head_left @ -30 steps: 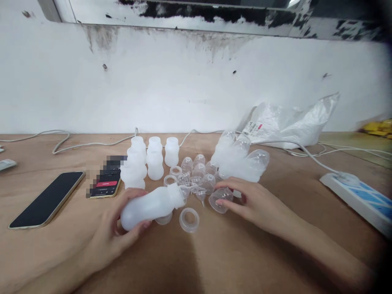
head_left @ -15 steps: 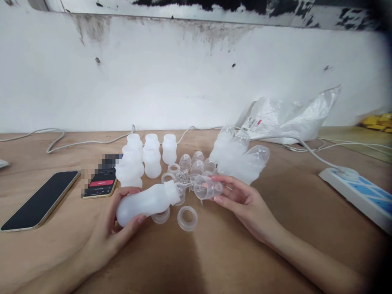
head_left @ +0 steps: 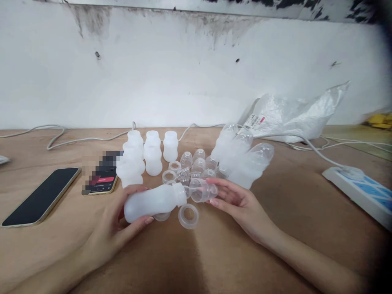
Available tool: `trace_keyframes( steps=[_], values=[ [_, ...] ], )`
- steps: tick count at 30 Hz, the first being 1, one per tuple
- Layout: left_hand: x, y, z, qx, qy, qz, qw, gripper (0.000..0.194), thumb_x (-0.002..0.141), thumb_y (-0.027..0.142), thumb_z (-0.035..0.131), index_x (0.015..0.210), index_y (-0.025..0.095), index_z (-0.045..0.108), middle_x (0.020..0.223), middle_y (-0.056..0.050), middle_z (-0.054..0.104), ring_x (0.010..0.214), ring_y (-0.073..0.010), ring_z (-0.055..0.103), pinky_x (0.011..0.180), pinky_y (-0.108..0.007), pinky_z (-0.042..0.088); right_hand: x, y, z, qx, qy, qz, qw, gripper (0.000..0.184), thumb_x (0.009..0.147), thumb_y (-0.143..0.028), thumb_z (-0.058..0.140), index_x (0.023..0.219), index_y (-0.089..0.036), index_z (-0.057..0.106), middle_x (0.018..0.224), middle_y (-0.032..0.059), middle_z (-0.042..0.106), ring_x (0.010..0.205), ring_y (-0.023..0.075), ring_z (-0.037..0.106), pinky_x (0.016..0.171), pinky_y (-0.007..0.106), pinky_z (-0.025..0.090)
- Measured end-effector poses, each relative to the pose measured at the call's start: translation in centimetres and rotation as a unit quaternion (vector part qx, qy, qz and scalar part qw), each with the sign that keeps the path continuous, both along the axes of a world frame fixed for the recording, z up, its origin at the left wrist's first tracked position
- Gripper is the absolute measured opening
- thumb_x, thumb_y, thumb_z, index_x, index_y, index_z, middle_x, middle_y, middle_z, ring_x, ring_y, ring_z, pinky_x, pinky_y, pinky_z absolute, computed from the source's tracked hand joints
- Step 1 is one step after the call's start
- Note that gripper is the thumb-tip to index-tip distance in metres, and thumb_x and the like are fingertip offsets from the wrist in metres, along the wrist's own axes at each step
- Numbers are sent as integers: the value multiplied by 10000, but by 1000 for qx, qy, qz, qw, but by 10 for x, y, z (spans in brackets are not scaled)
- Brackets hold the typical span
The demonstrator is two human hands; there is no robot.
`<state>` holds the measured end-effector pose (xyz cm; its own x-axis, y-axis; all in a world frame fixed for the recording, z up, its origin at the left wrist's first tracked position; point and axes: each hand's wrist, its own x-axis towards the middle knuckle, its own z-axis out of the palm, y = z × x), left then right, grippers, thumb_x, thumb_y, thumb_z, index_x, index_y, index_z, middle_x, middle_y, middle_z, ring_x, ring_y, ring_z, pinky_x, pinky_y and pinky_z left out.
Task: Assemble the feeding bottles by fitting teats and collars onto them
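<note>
My left hand (head_left: 125, 216) is wrapped round a white baby bottle (head_left: 153, 202), which lies tilted with its collar and clear nipple (head_left: 189, 190) pointing right. Between the fingertips of my right hand (head_left: 232, 200) is a clear dome-shaped cap (head_left: 200, 190), its open end facing the bottle and partly around the nipple's tip. A clear ring (head_left: 188, 216) lies on the table just below the cap. Another ring is half hidden beneath the bottle. Behind my hands sit more clear caps (head_left: 199, 166) and a couple of rings (head_left: 169, 176).
Several open white bottles (head_left: 153, 157) stand at the back left. Capped bottles (head_left: 241, 159) are grouped at the back right, before a plastic bag (head_left: 288, 116). Two phones, a dark one (head_left: 41, 198) and a lit one (head_left: 105, 179), lie left. A power strip (head_left: 361, 192) and white cables are right.
The bottle has moved right and the cap slightly left, so the nipple's tip now reaches into the cap's opening. The view has shifted slightly.
</note>
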<state>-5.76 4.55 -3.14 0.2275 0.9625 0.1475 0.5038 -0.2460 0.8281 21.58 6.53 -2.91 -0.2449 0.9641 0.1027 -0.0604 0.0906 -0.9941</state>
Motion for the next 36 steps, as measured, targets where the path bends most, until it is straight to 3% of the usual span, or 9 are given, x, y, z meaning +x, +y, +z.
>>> trace_keyframes(
  steps=[8, 16, 20, 30, 36],
  values=[
    [0, 1, -1, 17, 18, -4, 1000, 388, 792, 344, 554, 1137, 281, 387, 1148, -34, 513, 940, -204, 570, 703, -267, 527, 1, -3, -2, -6, -22, 5, 1000, 305, 732, -233, 657, 1024, -312, 614, 1043, -10, 661, 1007, 138, 596, 879, 275, 479],
    [2, 1, -1, 43, 8, -86, 995, 407, 823, 287, 502, 1192, 290, 332, 1200, -67, 443, 1037, -222, 522, 764, -279, 521, -2, -4, -1, 0, -31, 13, 999, 315, 727, -231, 654, 1032, -297, 613, 1039, 9, 659, 985, 153, 609, 872, 308, 490],
    [0, 1, -5, 9, -17, -84, 996, 447, 830, 299, 507, 1228, 328, 305, 1197, -44, 464, 991, -203, 555, 773, -280, 524, -2, -4, 0, 9, -24, 12, 1000, 320, 717, -211, 660, 1025, -285, 612, 1009, 14, 664, 979, 152, 612, 849, 297, 504],
    [-2, 0, -7, -11, -58, -89, 994, 431, 829, 283, 528, 1204, 331, 321, 1270, -34, 441, 1124, -206, 484, 874, -293, 484, -4, -4, -3, 9, 11, 10, 1000, 326, 673, -125, 686, 953, -278, 619, 1046, -9, 672, 949, 124, 633, 798, 229, 534],
    [-1, 0, -4, 9, -14, -92, 996, 422, 844, 300, 490, 1222, 334, 304, 1214, -40, 474, 1001, -198, 556, 766, -269, 520, -7, -5, 3, 13, 2, -20, 1000, 325, 619, -89, 710, 889, -266, 671, 990, -18, 699, 886, 130, 662, 764, 220, 556]
  ],
)
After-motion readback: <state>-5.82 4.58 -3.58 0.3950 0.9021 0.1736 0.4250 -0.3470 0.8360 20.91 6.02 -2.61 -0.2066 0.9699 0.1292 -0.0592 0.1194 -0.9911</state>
